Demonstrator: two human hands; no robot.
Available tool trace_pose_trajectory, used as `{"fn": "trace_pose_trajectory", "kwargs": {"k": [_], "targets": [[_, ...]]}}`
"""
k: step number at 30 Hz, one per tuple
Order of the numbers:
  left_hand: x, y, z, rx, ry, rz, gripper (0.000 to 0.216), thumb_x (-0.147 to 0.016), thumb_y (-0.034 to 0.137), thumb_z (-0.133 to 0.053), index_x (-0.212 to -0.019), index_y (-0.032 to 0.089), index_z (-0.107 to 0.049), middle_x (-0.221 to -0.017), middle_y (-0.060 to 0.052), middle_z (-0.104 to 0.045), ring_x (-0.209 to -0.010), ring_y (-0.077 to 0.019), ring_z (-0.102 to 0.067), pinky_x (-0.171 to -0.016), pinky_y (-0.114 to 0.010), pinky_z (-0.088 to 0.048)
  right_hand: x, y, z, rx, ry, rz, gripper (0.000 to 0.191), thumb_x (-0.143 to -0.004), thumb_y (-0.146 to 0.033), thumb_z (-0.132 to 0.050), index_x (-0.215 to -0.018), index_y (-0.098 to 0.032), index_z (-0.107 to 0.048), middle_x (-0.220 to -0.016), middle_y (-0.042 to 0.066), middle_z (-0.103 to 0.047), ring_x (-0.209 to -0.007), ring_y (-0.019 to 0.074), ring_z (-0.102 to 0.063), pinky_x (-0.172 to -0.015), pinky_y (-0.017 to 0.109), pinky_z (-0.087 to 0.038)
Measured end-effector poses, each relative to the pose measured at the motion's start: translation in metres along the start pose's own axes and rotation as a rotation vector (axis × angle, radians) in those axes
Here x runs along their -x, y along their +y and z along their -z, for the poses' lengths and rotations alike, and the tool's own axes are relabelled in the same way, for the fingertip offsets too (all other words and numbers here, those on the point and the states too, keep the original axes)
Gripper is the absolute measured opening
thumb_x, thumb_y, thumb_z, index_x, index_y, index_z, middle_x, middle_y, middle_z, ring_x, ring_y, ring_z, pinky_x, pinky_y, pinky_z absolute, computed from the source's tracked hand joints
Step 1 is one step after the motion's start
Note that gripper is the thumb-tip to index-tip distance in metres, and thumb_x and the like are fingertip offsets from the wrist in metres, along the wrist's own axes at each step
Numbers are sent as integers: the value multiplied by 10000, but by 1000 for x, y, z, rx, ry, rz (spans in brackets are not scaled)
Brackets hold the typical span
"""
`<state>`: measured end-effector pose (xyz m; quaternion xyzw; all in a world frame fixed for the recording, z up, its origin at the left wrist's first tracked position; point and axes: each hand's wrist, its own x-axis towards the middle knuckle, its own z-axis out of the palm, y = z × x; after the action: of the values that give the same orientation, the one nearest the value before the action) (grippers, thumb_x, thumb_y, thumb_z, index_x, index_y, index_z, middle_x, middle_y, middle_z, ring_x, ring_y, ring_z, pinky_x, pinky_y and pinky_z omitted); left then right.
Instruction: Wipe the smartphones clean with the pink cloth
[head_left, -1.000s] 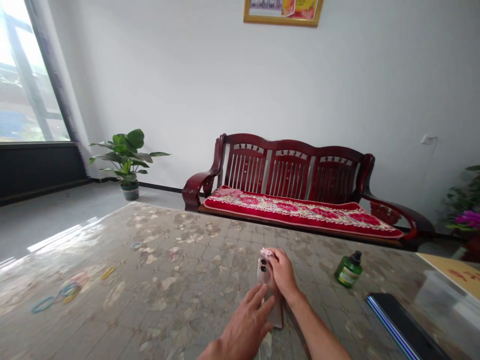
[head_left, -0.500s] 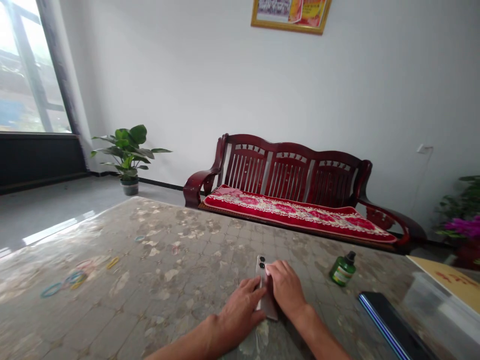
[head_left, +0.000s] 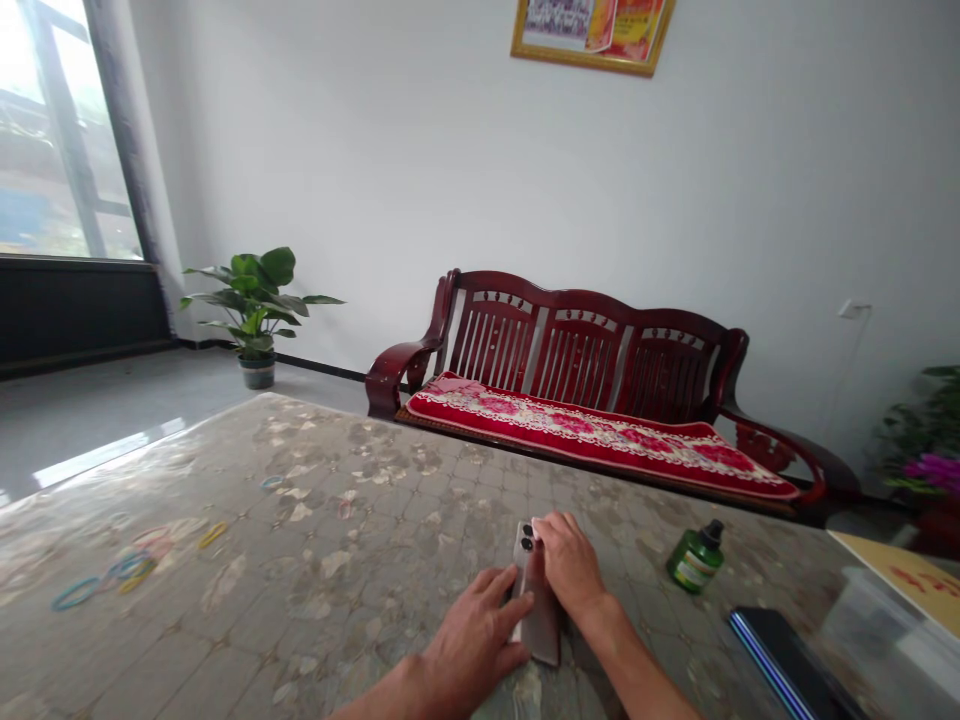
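Observation:
A silvery smartphone (head_left: 541, 632) lies on the table with its back up, two dark round camera lenses at the far end. My left hand (head_left: 476, 628) grips it from the left, thumb near its lower end and fingers reaching over the edge onto the back. My right hand (head_left: 571, 566) is closed at the upper right side of the phone. Its bent fingers pinch a small whitish wad (head_left: 535, 533) beside the lenses; most of the wad is hidden, and its material is unclear.
A green bottle (head_left: 696, 558) with a black top and a dark phone (head_left: 787, 660) are to the right, near a clear plastic box (head_left: 862, 620) under a tan sheet (head_left: 911, 580). Several coloured rubber bands (head_left: 135, 570) lie left. Beyond the table (head_left: 360, 590) stands a wooden bench (head_left: 577, 350).
The view has tilted and shifted slightly. Both hands remain at the phone, the right still near the lenses; the left hand's fingers have spread a little.

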<state>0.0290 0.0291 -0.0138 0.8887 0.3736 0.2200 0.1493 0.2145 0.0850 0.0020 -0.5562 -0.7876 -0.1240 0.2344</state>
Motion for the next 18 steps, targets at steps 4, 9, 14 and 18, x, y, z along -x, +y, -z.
{"fn": "trace_pose_trajectory", "kwargs": {"k": [4,9,14,18], "targets": [[0,-1,-1,-7,-24,20,432,-857,329,-729,-1268,285,-600,-1396,-69,-528,-1254,-282,-486,-1095,-389,-381,26,-8,13,-43,-72,53,298,-876,-23,-462,-884,-242,-663,-908,33,-652,-886,210,-560,-784,295,-430],[1,1,1,-1,-40,33,440,-848,315,-739,-1263,289,-596,-1423,-52,-507,-1275,-275,-465,-1105,-370,-365,33,-10,17,-98,-138,19,261,-891,-43,-495,-977,-216,-670,-991,31,-656,-964,202,-545,-861,289,-423],[1,0,0,-19,-36,16,447,-851,317,-736,-1273,273,-591,-1422,-66,-507,-1275,-273,-462,-1105,-362,-364,1,-4,7,-13,-162,-110,266,-910,-71,-476,-970,-217,-691,-974,54,-661,-1001,213,-544,-889,289,-414],[1,-1,-1,-50,-30,11,466,-850,313,-737,-1287,257,-585,-1420,-80,-507,-1268,-277,-468,-1105,-370,-368,8,-10,13,-21,-191,-108,246,-901,-65,-481,-892,-208,-681,-947,51,-647,-970,208,-541,-861,282,-413]]}}
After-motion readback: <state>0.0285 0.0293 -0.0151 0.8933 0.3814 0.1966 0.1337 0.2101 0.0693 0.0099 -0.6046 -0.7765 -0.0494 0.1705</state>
